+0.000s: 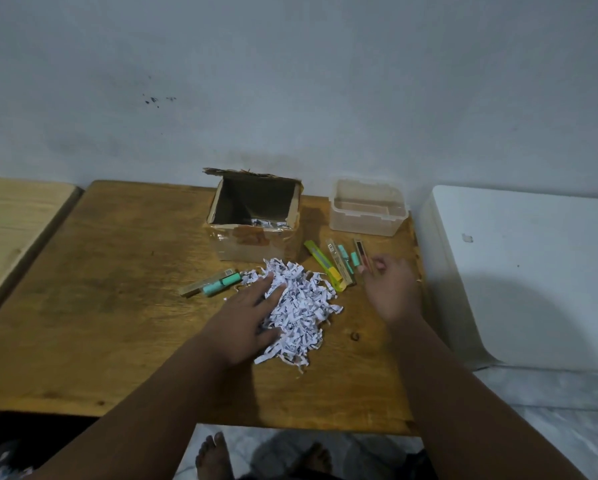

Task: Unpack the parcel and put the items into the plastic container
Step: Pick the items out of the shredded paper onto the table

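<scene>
An open cardboard parcel [256,233] stands at the back of the wooden table [117,323], with a few paper shreds left inside. A heap of white shredded paper [301,306] lies in front of it. My left hand [252,313] rests flat on the heap's left side, fingers spread. My right hand [392,289] hovers right of the heap, its fingertips pinching a slim dark pencil-lead case [361,254]. A yellow-green cutter [325,265], another clear case and small mint erasers [344,258] lie beside it. A further clear case with a mint eraser [211,284] lies left of the heap. The clear plastic container [368,207] stands open, empty.
A white box-like surface [532,271] stands right of the table, close to its edge. A lighter wooden table [17,223] adjoins on the left. A grey wall rises right behind the parcel and container. Bare feet [214,455] show below the table's front edge.
</scene>
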